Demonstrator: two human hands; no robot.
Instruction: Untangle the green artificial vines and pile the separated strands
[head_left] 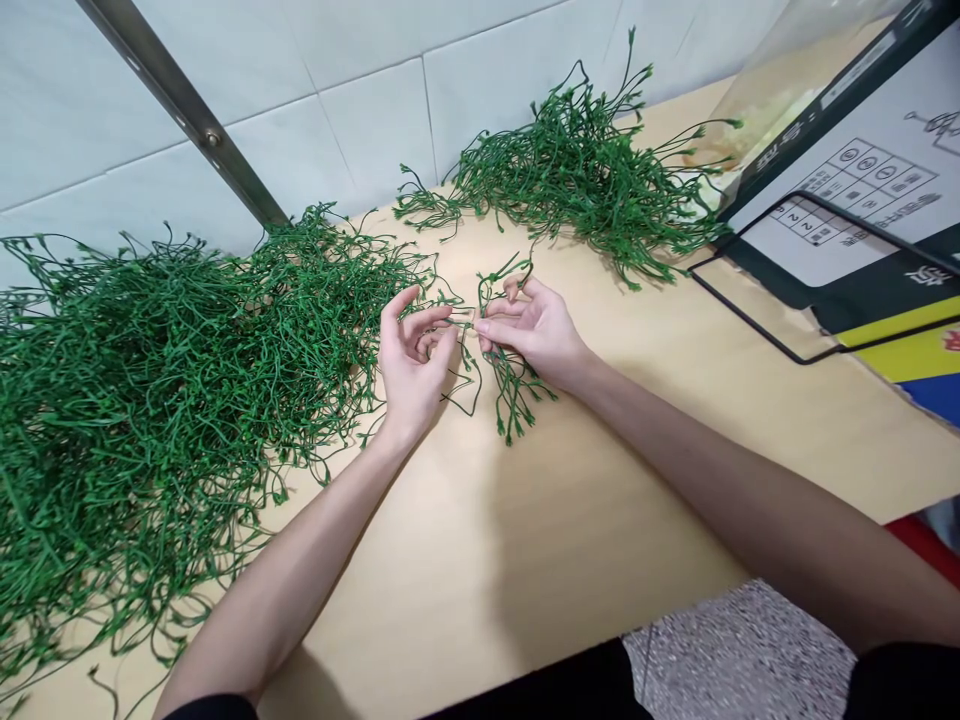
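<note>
In the head view my right hand [536, 330] pinches a small bunch of green plastic stems [514, 400], whose tips hang below the fingers and stick out above them. Facing it, my left hand [412, 355] has its thumb and fingertips brought together at thin stem ends that run across to the right hand. A bent loose stem [469, 405] shows between the two hands. Close beside my left hand lies a large tangled heap of the same green stems [187, 390]. Behind the right hand is a smaller heap [577, 180].
The pale wooden table [420, 560] meets a tiled wall [375, 120]. A metal post [195, 120] rises behind the large heap. On the right stand a printed cardboard box [847, 190], a black wire frame [765, 320] and a clear plastic bag [780, 90]. Speckled floor [735, 650] shows below the front edge.
</note>
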